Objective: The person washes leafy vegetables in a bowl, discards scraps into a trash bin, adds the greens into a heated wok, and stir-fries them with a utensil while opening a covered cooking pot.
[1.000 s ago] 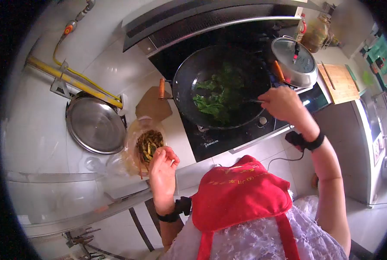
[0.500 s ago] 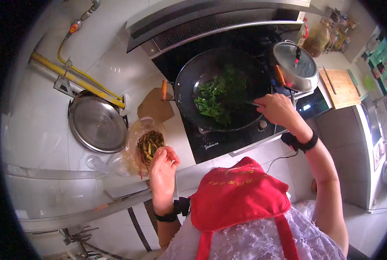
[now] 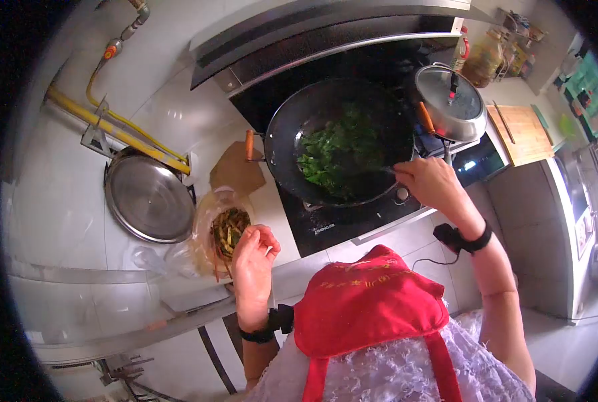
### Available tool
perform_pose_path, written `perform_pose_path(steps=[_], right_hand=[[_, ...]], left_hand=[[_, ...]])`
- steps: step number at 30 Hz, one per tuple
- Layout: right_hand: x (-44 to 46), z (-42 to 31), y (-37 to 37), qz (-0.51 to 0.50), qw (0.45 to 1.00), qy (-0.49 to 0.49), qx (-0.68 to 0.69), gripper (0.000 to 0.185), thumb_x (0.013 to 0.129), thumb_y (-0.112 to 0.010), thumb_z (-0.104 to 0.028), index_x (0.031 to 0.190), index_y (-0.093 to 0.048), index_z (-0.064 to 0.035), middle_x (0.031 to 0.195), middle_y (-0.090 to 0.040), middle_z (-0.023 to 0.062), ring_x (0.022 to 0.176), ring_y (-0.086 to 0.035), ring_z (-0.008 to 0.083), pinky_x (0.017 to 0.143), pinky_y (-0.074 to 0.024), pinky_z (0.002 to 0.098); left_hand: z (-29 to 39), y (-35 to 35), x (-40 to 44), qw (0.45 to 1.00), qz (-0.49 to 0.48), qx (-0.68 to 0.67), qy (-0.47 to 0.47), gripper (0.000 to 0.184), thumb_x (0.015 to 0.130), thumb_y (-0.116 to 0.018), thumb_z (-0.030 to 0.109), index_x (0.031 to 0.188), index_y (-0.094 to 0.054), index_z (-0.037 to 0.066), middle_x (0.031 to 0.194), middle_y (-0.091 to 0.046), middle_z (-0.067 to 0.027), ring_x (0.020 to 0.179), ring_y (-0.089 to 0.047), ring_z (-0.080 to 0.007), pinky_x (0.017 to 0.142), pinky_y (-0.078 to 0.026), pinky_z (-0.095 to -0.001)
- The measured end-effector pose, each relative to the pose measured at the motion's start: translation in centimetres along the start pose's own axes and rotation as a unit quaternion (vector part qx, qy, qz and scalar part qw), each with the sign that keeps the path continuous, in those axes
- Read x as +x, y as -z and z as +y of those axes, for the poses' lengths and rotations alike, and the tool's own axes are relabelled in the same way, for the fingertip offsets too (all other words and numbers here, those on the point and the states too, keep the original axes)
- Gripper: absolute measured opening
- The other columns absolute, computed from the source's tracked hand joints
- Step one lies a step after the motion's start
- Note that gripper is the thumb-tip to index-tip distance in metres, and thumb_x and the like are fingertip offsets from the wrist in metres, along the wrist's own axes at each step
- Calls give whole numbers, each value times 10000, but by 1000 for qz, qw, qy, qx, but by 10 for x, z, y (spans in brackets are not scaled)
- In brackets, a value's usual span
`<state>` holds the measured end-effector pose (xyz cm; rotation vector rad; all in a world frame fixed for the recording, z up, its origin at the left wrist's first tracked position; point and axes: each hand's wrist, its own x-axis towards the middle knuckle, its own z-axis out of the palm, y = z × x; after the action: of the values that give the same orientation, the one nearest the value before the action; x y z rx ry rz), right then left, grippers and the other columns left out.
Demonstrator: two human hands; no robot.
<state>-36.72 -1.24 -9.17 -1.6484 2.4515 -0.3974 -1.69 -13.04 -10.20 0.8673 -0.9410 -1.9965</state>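
Leafy greens (image 3: 339, 151) lie in the large black wok (image 3: 289, 110) on the stove. At the wok's near right rim, my right hand (image 3: 429, 179) is closed around a cooking utensil (image 3: 387, 169); only a short stretch of its handle shows, and its head is lost among the greens and dark metal. My left hand (image 3: 253, 271) is raised beside a clear bowl (image 3: 205, 211) of cooked, sliced food (image 3: 229, 231), with loosely bent fingers and nothing seen in them. Reddish chopsticks (image 3: 216, 266) rest at that bowl, partly behind the hand.
A lidded steel pot (image 3: 473, 127) stands right of the wok, its orange handle toward it. Beyond are a wooden cutting board (image 3: 523, 137) and bottles (image 3: 483, 60). At left, a round steel lid (image 3: 150, 197) leans below a yellow pipe (image 3: 118, 130). The range hood (image 3: 326, 50) overhangs the back.
My right hand has shifted slightly down with the utensil, and the greens are bunched differently in the wok. My left hand stays nearly in place; the whole view has shifted a little.
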Motion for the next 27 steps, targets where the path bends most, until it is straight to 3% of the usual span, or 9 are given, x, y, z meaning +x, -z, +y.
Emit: perform_pose_path(steps=[3,7,11,14,15,18,23,27], right_hand=[[8,1,-17,15,997,-44,-55,254,890,-606,-326,1007,-744,-147,881,-712,121,780,-686,332,727,-557,435],[-2,0,-1,-19,999,44,22,254,898,-590,-314,996,-740,-135,879,-710,124,797,-683,335,724,-556,437],[6,-2,-11,31,999,-28,-10,255,892,-595,-323,999,-743,-145,881,-710,128,802,-685,333,734,-551,438],[3,-9,-6,-9,999,-43,-21,254,891,-597,-328,1002,-742,-152,877,-709,130,803,-686,331,727,-549,440],[3,-5,-5,11,1000,6,-8,256,893,-595,-329,1016,-739,-156,857,-707,136,793,-686,337,707,-550,446],[16,-4,-2,24,999,23,2,249,897,-592,-330,998,-740,-157,858,-707,138,781,-686,341,693,-553,449],[45,6,-55,49,994,-68,-76,238,906,-588,-316,1057,-712,-179,848,-701,149,770,-682,370,679,-558,463],[23,-10,-21,56,998,43,6,242,901,-587,-318,1053,-713,-177,844,-702,138,795,-682,354,698,-558,457]], left_hand=[[2,-3,-1,1000,-5,3,-2,175,954,-543,235,995,-579,69,887,-567,-47,844,-538,-167,807,-427,-325],[2,-1,-6,1000,13,-7,-5,164,950,-550,225,975,-579,66,896,-569,-38,838,-531,-150,792,-426,-312],[3,1,-8,1000,18,-4,-11,160,951,-548,220,967,-579,64,898,-566,-32,835,-526,-139,785,-423,-302],[5,0,-13,1000,24,-7,-5,163,953,-549,223,976,-581,64,895,-564,-29,837,-524,-134,788,-419,-294],[5,1,-13,1000,24,-9,-8,167,953,-549,225,980,-581,63,892,-562,-28,839,-523,-134,788,-418,-293],[4,7,-14,1000,26,-11,-13,180,953,-550,233,992,-581,60,884,-558,-27,843,-521,-132,788,-416,-291],[5,1,-16,999,42,-12,-17,188,955,-547,238,994,-578,57,869,-550,-25,842,-513,-133,785,-414,-291],[6,5,-18,999,36,-16,-18,181,957,-543,231,990,-576,56,871,-550,-26,838,-510,-134,785,-414,-292]])
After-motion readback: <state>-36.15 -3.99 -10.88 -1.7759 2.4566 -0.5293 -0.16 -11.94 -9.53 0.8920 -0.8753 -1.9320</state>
